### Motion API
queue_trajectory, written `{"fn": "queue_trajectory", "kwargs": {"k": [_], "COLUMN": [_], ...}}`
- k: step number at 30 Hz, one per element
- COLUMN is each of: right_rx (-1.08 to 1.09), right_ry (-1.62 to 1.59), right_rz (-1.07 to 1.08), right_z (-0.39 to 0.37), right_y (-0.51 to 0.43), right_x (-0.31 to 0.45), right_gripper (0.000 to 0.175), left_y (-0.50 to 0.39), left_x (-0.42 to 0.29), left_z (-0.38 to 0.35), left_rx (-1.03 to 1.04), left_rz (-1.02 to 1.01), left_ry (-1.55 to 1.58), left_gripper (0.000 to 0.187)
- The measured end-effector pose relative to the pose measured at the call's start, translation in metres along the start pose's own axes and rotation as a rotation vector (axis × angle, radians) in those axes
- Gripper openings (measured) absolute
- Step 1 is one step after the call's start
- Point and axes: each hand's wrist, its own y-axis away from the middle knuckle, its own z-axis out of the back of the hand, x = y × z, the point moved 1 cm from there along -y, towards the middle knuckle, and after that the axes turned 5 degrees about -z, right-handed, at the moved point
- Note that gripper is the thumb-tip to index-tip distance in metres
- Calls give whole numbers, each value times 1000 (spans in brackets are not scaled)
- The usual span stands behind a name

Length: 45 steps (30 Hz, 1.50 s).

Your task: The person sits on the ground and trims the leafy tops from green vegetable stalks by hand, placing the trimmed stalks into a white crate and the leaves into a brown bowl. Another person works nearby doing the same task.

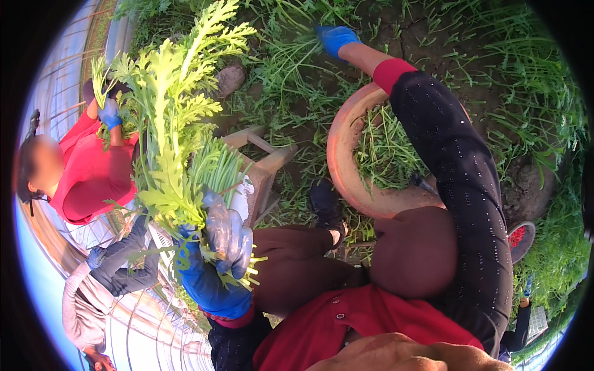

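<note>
My left hand (227, 239), in a blue glove, grips a bunch of leafy greens with lobed leaves (176, 120), held up with the cut stems showing beside the fingers. Stretched away from me, my right hand (338, 41), also blue-gloved, is at the long stems of greens (301, 51) lying on the soil; its fingertips are blurred, and I cannot tell whether it holds them. Beneath my right forearm sits a round orange ring-shaped tub or seat (345, 153), with loose greens (387, 143) inside its rim.
A wooden stool or stand (269, 162) bears more bundled greens (218, 162). Left, a co-worker in red (97, 176) holds greens; another person in grey (88, 301) is below. A small red-hubbed wheel (519, 241) and growing greens (547, 92) stand to the right.
</note>
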Motion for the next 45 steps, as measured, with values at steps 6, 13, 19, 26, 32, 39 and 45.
{"fn": "queue_trajectory", "kwargs": {"k": [6, 13, 19, 26, 32, 39, 45], "right_rx": [207, 234, 721, 694, 670, 729, 367], "right_ry": [1, -197, 21, -24, -205, -1163, -1076], "right_rz": [150, 80, 134, 165, 64, -49, -47], "right_z": [-3, 45, 56, 10, 29, 196, 328], "right_y": [-4, 1, 26, 48, 69, 147, 235], "right_x": [-4, -15, -18, 12, -14, -17, 26], "right_gripper": [41, 45, 57, 54, 41, 29, 30], "left_y": [-4, -1, -2, 7, 13, 22, 26], "left_x": [0, -1, -5, -7, -9, -13, 7], "left_z": [0, 2, 5, 5, 12, 15, 1], "left_rx": [-37, -113, -39, -39, 53, 6, 24], "left_rz": [1, -36, -25, -13, -98, -155, -149], "left_ry": [-19, -29, -30, -12, -11, 37, -24], "left_gripper": [36, 36, 34, 33, 42, 45, 36]}}
